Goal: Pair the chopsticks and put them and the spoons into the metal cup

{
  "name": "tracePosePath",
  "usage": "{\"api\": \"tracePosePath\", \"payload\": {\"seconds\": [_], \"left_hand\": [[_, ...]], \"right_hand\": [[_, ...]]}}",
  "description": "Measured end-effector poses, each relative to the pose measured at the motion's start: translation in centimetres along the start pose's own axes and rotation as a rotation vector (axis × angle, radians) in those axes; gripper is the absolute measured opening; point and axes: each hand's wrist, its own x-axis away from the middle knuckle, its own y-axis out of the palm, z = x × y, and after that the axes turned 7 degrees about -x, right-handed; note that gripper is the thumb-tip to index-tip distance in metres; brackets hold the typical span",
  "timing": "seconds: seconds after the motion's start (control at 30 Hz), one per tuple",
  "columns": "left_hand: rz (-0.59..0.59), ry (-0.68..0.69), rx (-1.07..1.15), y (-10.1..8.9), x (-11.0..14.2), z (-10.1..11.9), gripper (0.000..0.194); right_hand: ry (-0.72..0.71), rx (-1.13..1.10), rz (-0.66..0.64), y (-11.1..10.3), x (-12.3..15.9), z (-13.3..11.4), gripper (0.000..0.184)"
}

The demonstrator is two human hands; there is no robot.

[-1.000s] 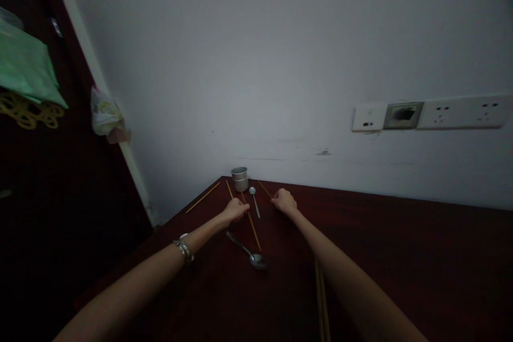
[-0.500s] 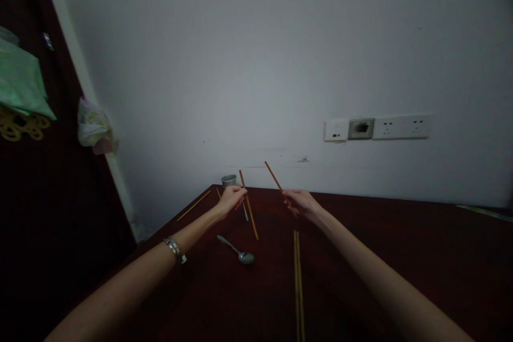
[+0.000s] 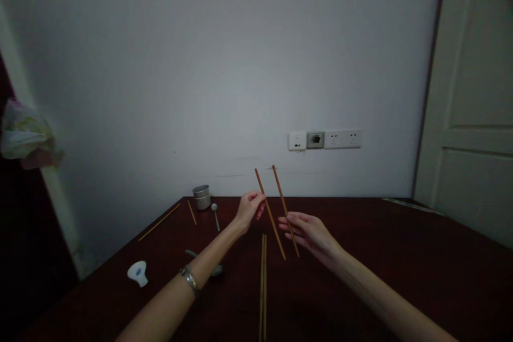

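Head view: left hand (image 3: 251,207) pinches a first brown chopstick (image 3: 272,222); right hand (image 3: 306,228) pinches a second brown chopstick (image 3: 281,195); sticks aslant, apart, side by side between the hands; counter (image 3: 380,262) beneath is dark reddish-brown; lighter chopsticks (image 3: 262,283) lie on it, nearer the wearer than the hands; metal cup (image 3: 201,197) and small spoon (image 3: 214,207) stand and lie, respectively, left of the left hand; beyond both hands, pale wall (image 3: 240,64), scuffed low down; socket panel (image 3: 342,139) above and right of the right hand; panelled door (image 3: 476,80) far right.
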Motion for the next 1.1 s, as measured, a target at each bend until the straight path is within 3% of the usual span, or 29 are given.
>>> {"api": "tracePosePath", "payload": {"seconds": [0.2, 0.53, 0.73, 1.1], "left_hand": [[-0.031, 0.029, 0.04, 3.1, 0.0, -1.8, 0.029], [-0.048, -0.023, 0.064, 4.3, 0.5, -3.3, 0.029], [-0.038, -0.092, 0.084, 4.4, 0.9, -4.3, 0.033], [-0.15, -0.157, 0.017, 3.1, 0.4, -3.0, 0.037]], "right_hand": [[0.0, 0.023, -0.006, -0.5, 1.4, 1.1, 0.021], [0.028, 0.023, -0.022, -1.2, 1.4, 2.5, 0.025], [0.062, 0.046, -0.034, -1.4, 1.3, 2.7, 0.026], [0.126, 0.065, -0.004, -1.6, 1.4, 3.2, 0.029]]}}
